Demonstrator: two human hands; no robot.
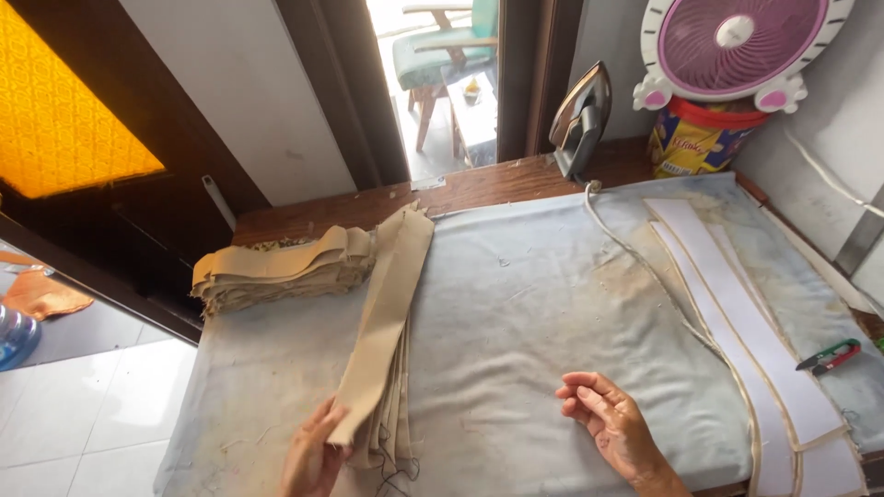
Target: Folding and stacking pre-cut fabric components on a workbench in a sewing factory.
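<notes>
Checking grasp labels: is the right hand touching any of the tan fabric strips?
Apart. The head view shows the right hand resting alone on the grey pad, bare pad between it and the tan fabric strips, which the left hand holds.

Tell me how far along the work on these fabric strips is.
Done: a folded tan stack sits at the pad's far left. In hand: the left hand lifts the top tan strip off a pile; the right hand rests empty. Untouched: white strips, iron parked upright.
</notes>
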